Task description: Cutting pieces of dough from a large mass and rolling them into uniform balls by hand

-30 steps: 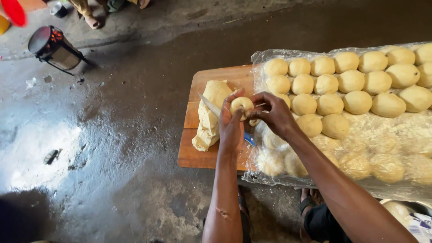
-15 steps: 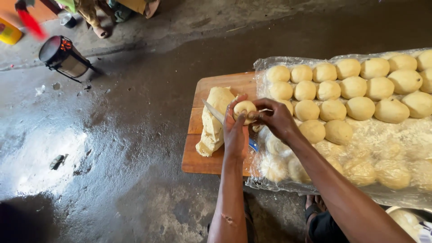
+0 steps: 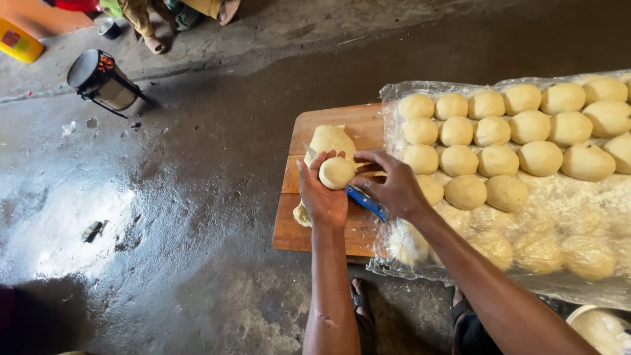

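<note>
Near the middle of the frame, the left hand [image 3: 323, 197] cups a small round dough ball [image 3: 336, 172] in its upturned palm, fingers curled loosely around it. Just to its right, the right hand [image 3: 392, 186] touches the ball with its fingertips and grips a knife with a blue handle [image 3: 365, 202]; its blade tip pokes out above the left hand. Both hands sit over a wooden cutting board [image 3: 355, 125] on the wet concrete floor [image 3: 197, 217], where a larger lump of dough [image 3: 328, 140] rests. Right of the board, a clear plastic sheet [image 3: 578, 197] carries rows of shaped dough balls [image 3: 519, 141]. At upper left stands a small charcoal stove [image 3: 100, 80].
</note>
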